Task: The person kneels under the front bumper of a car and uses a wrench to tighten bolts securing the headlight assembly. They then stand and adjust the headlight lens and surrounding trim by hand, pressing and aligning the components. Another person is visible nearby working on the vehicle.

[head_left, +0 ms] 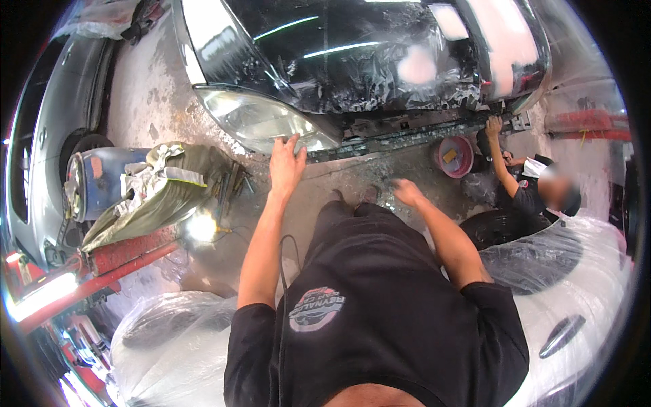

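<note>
My left hand [287,166] reaches forward with its fingers stretched out. Its fingertips rest at the near edge of a large clear headlight [247,115] on a black car [352,61]. Out over the floor, apart from the car, is my right hand [408,193]. Motion smears its fingers, so their closure and anything small in them cannot be made out. The car's dark panels are scuffed and carry pale, whitish patches [417,66]. Along its near side, below the panels, runs a dark gap with exposed parts.
At right, a co-worker [536,197] crouches with a hand [494,127] on the car's lower edge. A pink bucket [468,163] holds a yellow sponge [449,156]. Left stand a blue drum [108,180], draped cloth [152,200] and a bright lamp [202,227]. Plastic-covered vehicles [576,271] flank me.
</note>
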Tool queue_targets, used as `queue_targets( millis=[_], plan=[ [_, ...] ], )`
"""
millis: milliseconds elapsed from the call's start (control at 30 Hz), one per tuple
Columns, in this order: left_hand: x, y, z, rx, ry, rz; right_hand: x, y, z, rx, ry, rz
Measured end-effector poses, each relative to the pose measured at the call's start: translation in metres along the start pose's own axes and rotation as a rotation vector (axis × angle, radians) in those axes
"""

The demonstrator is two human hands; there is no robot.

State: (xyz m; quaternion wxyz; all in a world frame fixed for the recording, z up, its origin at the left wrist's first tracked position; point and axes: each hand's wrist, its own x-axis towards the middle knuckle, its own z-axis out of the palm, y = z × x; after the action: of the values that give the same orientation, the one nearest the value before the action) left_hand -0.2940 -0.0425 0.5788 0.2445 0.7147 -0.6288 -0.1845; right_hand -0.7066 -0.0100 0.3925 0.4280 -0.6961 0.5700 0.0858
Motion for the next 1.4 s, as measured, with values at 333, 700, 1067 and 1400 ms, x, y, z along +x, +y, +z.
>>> queue_targets(
  millis=[333, 700, 1067, 1400],
  plan=[
    [0.055, -0.058, -0.058, -0.066, 0.493, -0.007, -0.123, 0.080, 0.039, 0.510, 0.222, 0.461],
    [0.135, -0.110, -0.115, 0.099, 0.476, -0.016, -0.100, -0.002, 0.047, 0.404, 0.301, 0.225],
    [0.116, -0.092, -0.104, 0.321, 0.447, 0.078, -0.103, -0.031, 0.013, 0.257, 0.295, 0.248],
    [0.041, 0.002, -0.019, 0.279, -0.026, 0.111, -0.130, -0.039, 0.036, 0.450, 0.242, 0.415]
  ],
)
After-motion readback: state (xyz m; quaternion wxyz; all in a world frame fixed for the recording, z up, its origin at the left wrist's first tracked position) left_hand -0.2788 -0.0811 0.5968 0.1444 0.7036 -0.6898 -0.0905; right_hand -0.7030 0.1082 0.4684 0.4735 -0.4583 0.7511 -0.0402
